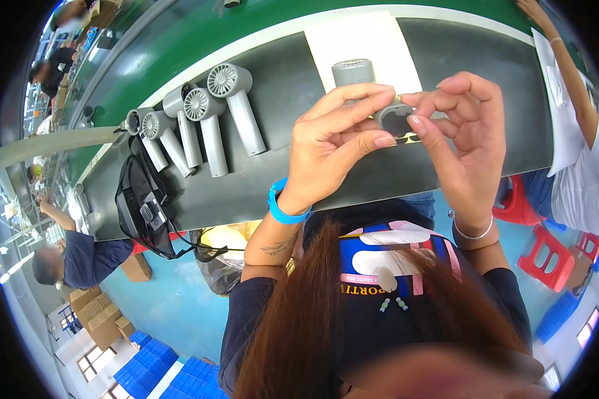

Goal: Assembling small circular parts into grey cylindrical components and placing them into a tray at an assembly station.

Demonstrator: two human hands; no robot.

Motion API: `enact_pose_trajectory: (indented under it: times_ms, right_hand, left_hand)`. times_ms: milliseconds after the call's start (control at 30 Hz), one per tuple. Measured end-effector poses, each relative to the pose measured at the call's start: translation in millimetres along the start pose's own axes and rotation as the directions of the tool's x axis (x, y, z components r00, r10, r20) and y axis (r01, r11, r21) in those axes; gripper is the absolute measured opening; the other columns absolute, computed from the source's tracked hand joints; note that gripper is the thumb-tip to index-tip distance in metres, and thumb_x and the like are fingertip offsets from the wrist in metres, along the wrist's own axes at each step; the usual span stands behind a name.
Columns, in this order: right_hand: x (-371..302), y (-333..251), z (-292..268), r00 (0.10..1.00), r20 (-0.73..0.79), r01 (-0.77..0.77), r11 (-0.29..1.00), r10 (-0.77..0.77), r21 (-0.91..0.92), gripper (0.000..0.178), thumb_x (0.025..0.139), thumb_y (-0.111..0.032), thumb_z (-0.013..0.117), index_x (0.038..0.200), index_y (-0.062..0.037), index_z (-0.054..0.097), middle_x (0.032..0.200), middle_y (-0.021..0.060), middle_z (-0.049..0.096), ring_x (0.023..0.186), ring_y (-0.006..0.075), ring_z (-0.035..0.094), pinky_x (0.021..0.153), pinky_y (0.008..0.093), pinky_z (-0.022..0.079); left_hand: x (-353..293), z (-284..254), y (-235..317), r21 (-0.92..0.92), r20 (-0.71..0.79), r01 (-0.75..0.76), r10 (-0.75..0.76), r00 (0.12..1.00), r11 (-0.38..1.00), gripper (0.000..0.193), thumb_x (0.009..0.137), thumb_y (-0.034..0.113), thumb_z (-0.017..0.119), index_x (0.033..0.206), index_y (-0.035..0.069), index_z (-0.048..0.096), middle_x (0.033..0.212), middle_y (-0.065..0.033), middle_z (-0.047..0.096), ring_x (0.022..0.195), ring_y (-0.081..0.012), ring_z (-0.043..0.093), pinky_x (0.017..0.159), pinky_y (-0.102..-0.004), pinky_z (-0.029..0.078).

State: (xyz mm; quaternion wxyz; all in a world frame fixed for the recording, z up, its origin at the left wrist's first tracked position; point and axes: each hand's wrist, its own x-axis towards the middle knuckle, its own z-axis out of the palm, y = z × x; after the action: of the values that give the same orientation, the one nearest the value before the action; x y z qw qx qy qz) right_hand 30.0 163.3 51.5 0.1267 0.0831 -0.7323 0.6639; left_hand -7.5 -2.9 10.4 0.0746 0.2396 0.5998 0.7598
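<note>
Head view, looking down on a dark worktop (283, 169) with a pale far edge. Above the worktop, right of its middle and towards the near edge, a person's two bare hands meet around a small round grey part (397, 120) with a dark, flat face. The left hand (333, 136) is on its left side, index finger above and thumb below; the right hand (471, 133) is on its right, the thumb tip against the rim. Both sets of fingers look closed on the part, though the contact behind it is hidden. It lies directly between them, so neither hand is clearly nearer. The round face tilts towards the wearer and shows no evident long axis; a thin dark strip just below it runs roughly left to right, and whether the two are joined cannot be told.

Just beyond the left hand, a grey cylinder (353, 72) stands on a white sheet (386, 40) at the worktop's far edge. Towards the far left corner, five grey handheld fans (209, 136) lie with handles pointing to the near edge. A black bag (138, 206) sits by the near left corner.
</note>
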Motion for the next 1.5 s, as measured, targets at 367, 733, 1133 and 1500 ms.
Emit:
enact_pose_trajectory:
  times_ms: [367, 733, 1133, 1500]
  right_hand:
    - [1.3, -1.7, -1.8, 1.0, -0.001, -0.017, 0.999, 0.017, -0.029, 0.037, 0.084, 0.009, 0.058, 0.113, -0.0022, 0.038, 0.091, 0.0098, 0.059, 0.099, 0.0209, 0.062, 0.08, 0.0256, 0.05]
    - [2.6, -3.0, -2.5, 0.999, -0.014, -0.047, 0.999, 0.047, -0.018, 0.037, 0.084, 0.008, 0.06, 0.112, -0.0027, 0.038, 0.091, 0.0094, 0.059, 0.097, 0.0197, 0.062, 0.08, 0.0254, 0.05]
    - [2.7, -3.5, -1.8, 0.998, -0.027, -0.056, 0.997, 0.055, -0.052, 0.038, 0.083, 0.008, 0.06, 0.112, -0.0029, 0.039, 0.091, 0.0084, 0.059, 0.096, 0.0181, 0.062, 0.076, 0.0235, 0.05]
    - [1.6, -6.0, -1.6, 0.999, -0.035, -0.041, 0.99, 0.037, -0.136, 0.04, 0.08, 0.012, 0.058, 0.112, -0.0024, 0.039, 0.09, 0.0077, 0.057, 0.093, 0.016, 0.062, 0.071, 0.0229, 0.052]
  left_hand:
    - [0.1, -1.0, -0.7, -0.003, 0.009, 0.023, -0.023, 1.0, 1.0, 0.036, 0.081, -0.002, 0.066, 0.117, 0.0, 0.061, 0.121, -0.0109, 0.055, 0.085, -0.0116, 0.062, 0.074, -0.0228, 0.055]
    - [1.9, 1.1, 1.4, -0.05, 0.001, 0.048, -0.048, 0.999, 0.998, 0.034, 0.083, -0.005, 0.063, 0.117, 0.0, 0.061, 0.121, -0.0112, 0.054, 0.09, -0.0147, 0.062, 0.078, -0.0252, 0.056]
    - [2.7, 2.4, 0.2, -0.069, 0.006, 0.053, -0.053, 0.999, 0.996, 0.032, 0.083, -0.005, 0.063, 0.115, -0.003, 0.061, 0.121, -0.0126, 0.053, 0.092, -0.018, 0.063, 0.079, -0.0284, 0.058]
    - [2.1, 7.6, 3.1, -0.102, -0.006, 0.068, -0.068, 0.998, 0.992, 0.03, 0.083, -0.009, 0.06, 0.112, -0.005, 0.061, 0.122, -0.0146, 0.052, 0.093, -0.0222, 0.065, 0.081, -0.0296, 0.057]
